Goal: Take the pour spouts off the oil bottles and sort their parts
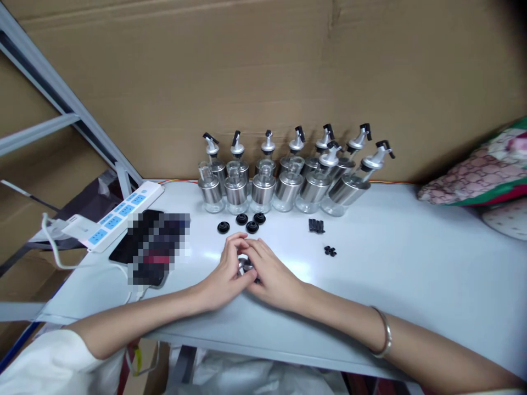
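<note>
My left hand and my right hand meet near the table's front edge, fingers curled around small silvery metal parts. The parts are mostly hidden by my fingers, and something dark shows beside them. Just beyond my hands lie several black round stoppers. To the right are a row of small black pieces and a cluster of tiny black caps. Behind stand two rows of glass bottles with metal sleeves; the back ones and two at the front right carry silver pour spouts with black levers.
At the left lie a white power strip with a plugged-in charger and cable, and dark phones. A cardboard wall rises behind the white table. Patterned fabric sits at the right; a metal frame stands left.
</note>
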Available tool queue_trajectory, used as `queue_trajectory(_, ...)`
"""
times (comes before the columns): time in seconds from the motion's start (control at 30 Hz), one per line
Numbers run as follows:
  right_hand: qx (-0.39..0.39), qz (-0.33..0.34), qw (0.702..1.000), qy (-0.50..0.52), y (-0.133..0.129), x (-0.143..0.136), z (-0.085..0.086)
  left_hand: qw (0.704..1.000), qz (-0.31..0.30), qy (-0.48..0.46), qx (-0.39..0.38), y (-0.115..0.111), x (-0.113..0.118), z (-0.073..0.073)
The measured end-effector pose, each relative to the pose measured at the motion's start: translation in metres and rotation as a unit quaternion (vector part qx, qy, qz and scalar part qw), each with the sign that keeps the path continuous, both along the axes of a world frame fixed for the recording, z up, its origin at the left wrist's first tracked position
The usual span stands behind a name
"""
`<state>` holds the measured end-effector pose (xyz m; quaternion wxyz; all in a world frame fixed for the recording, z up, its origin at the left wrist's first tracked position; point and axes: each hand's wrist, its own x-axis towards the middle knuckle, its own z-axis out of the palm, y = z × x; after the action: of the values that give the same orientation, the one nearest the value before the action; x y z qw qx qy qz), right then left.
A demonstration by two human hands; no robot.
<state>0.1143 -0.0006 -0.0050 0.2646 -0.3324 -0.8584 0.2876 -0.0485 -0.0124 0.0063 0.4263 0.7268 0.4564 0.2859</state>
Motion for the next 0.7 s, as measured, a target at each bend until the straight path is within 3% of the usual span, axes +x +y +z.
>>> queue_trajectory(0.2, -0.062, -0.094, 0.990, 0.090, 0.019, 0.019, -0.002, 0.995, 0.089, -0.018, 0.033, 0.020, -0.020, 0.003)
queue_trajectory(0.33, -0.198, -0.103, 0.968, 0.114, 0.039, 0.025, -0.007, 0.986, 0.124, -0.092, -0.068, 0.039, -0.025, 0.000)
queue_trajectory(0.4, -0.231, -0.106, 0.959, 0.128, 0.045, 0.023, -0.009, 0.973, 0.142, -0.133, -0.123, 0.045, -0.021, 0.000)
queue_trajectory(0.6, -0.234, -0.094, 0.959, 0.131, 0.046, 0.019, -0.011, 0.953, 0.107, -0.197, -0.205, 0.048, -0.004, 0.012)
queue_trajectory(0.7, -0.231, -0.094, 0.959, 0.135, 0.046, 0.020, -0.012, 0.957, 0.108, -0.182, -0.197, 0.050, -0.003, 0.012)
